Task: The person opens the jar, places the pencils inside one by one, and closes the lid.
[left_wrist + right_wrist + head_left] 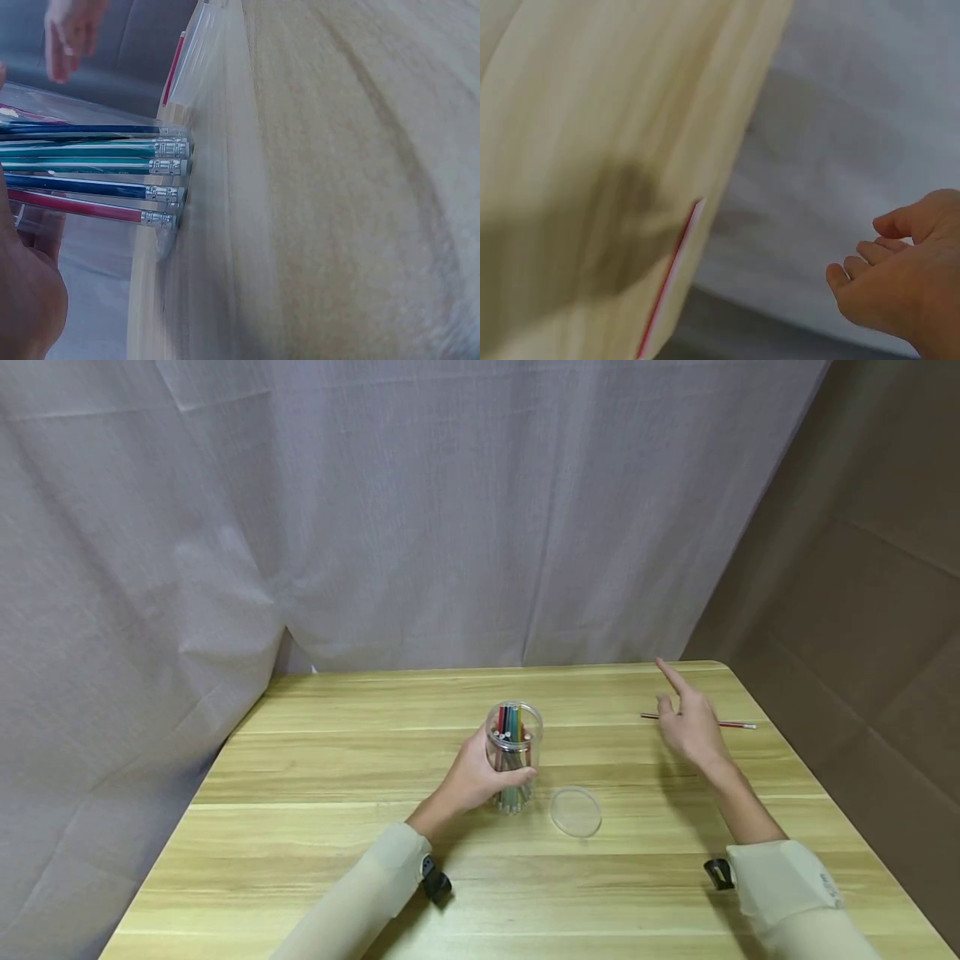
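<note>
My left hand grips a clear plastic jar around its side, thumb across the front. Pencils in several colours stand inside it; the left wrist view shows the silver ends of the pencils at the jar's bottom, close to the table. My right hand is over the right side of the table with its index finger extended, holding nothing. Below it in the head view lies a red pencil, part of its length hidden by the hand. In the right wrist view, this pencil lies apart from the fingers.
A round clear lid lies flat on the wooden table, to the right of the jar. Behind the table hangs a grey curtain. A brown panel borders the right side.
</note>
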Tool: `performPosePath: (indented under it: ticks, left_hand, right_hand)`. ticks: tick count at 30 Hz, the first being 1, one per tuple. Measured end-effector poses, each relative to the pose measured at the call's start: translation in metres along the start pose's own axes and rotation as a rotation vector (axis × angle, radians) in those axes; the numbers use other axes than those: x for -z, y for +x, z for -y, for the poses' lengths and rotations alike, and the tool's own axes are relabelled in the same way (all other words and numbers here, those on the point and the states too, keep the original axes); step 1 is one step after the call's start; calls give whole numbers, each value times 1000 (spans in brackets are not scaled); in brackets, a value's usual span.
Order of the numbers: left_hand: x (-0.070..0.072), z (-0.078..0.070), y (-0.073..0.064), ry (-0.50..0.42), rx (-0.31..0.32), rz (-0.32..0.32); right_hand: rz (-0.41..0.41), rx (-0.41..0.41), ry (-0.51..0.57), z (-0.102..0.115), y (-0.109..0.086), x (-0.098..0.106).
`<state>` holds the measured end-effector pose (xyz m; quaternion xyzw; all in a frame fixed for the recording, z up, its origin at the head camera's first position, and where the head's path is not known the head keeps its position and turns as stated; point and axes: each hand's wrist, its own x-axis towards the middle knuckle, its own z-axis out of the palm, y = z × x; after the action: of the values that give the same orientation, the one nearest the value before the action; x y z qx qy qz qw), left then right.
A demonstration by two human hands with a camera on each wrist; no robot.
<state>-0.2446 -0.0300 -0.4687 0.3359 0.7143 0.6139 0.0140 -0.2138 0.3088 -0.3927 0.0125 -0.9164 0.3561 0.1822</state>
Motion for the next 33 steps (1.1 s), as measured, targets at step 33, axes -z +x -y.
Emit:
performPosePath:
  ticks: [33]
  left_hand:
    - [-1,0,0,-30,0,-1]
  right_hand:
    - [141,11,-348,-91,6,-34]
